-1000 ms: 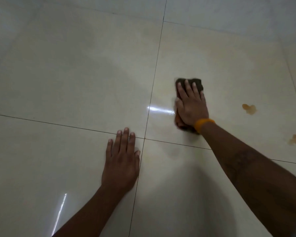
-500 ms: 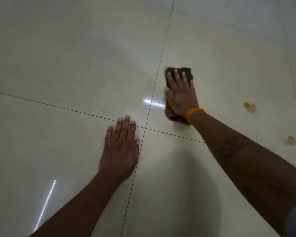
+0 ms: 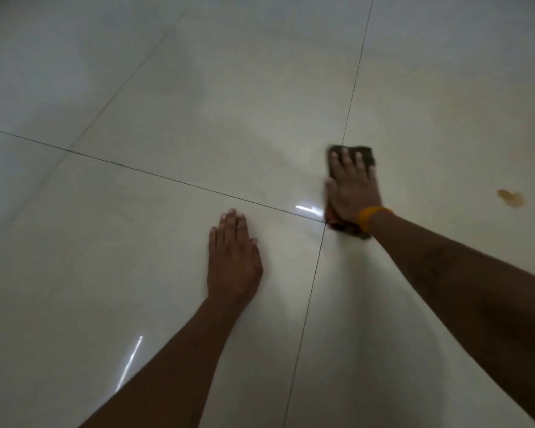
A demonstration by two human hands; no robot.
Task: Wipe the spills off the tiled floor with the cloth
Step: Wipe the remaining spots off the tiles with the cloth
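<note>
My right hand (image 3: 352, 189) lies flat on a dark folded cloth (image 3: 366, 154), pressing it onto the glossy cream tiled floor (image 3: 217, 118) just right of a grout line. An orange band circles that wrist. The cloth shows beyond the fingertips and under the heel of the hand. A brownish spill (image 3: 511, 199) sits on the same tile, well to the right of the cloth. My left hand (image 3: 232, 257) rests palm down on the nearer left tile, fingers together, holding nothing.
Dark grout lines cross near the cloth's lower left corner. Faint yellowish smears (image 3: 464, 97) show on the tile beyond the spill. Bright light reflections (image 3: 306, 209) glint on the floor beside the right hand.
The view has swung, so hands and cloth sit further right in frame. The cloth under my right hand has slid left toward the grout line. The second spill has left the view.
</note>
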